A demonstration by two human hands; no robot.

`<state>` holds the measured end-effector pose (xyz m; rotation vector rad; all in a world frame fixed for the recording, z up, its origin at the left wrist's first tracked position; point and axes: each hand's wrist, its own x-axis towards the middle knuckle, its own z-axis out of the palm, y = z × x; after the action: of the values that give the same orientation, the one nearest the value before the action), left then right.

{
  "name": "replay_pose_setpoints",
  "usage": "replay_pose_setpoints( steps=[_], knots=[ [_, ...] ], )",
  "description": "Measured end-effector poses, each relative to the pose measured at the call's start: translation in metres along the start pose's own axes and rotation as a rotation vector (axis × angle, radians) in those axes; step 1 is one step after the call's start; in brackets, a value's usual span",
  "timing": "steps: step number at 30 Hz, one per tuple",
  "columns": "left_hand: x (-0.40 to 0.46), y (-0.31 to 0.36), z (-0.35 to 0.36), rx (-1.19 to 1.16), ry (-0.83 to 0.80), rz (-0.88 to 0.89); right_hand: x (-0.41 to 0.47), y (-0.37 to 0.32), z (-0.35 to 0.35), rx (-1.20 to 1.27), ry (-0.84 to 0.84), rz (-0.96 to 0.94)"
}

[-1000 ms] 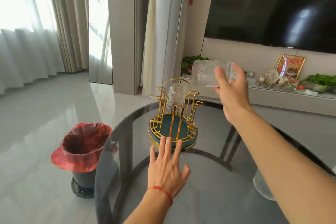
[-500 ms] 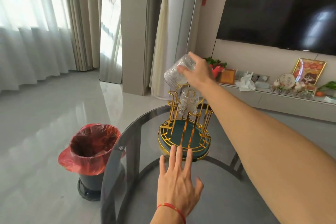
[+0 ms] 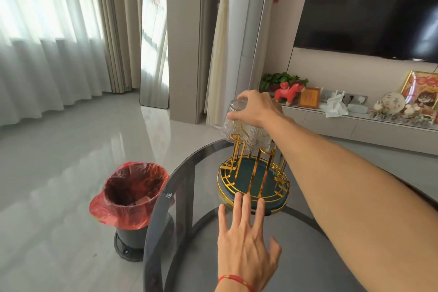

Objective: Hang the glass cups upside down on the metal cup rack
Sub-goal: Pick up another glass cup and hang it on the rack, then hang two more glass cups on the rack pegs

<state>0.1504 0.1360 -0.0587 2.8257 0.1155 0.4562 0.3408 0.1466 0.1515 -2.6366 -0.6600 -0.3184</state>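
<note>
A gold metal cup rack (image 3: 253, 180) with a dark green round base stands on the smoked-glass round table (image 3: 180, 197). My right hand (image 3: 257, 109) grips the base of a ribbed glass cup (image 3: 231, 125), held upside down over a left prong of the rack. A second glass cup (image 3: 258, 140) hangs upside down on the rack just behind it, partly hidden by my hand. My left hand (image 3: 244, 244) lies flat on the table with fingers spread, its fingertips touching the rack's base rim.
A bin with a red liner (image 3: 131, 197) stands on the floor left of the table. Behind is a low TV cabinet (image 3: 355, 125) with ornaments, a red toy horse (image 3: 289, 91) and a wall-mounted TV (image 3: 369, 7).
My right hand turned the cup from sideways to upside down and lowered it onto the rack's left side. The view shifted closer; my left hand moved up to the rack's base.
</note>
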Motion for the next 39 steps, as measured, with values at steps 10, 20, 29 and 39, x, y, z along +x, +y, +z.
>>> replay_pose_setpoints(
  steps=[10,20,29,39],
  knots=[
    [-0.001,0.0,0.003,0.008,-0.019,-0.028,-0.001,-0.007,0.006,-0.463,-0.126,-0.064],
    [-0.002,-0.001,0.001,0.045,-0.032,-0.057,-0.062,0.014,0.005,-0.287,0.107,-0.188],
    [-0.016,0.01,-0.015,0.136,-0.014,-0.06,-0.224,0.033,-0.029,0.032,0.12,-0.069],
    [-0.086,0.112,-0.05,-0.376,0.056,0.463,-0.455,0.093,-0.086,0.168,0.364,-0.004]
  ],
)
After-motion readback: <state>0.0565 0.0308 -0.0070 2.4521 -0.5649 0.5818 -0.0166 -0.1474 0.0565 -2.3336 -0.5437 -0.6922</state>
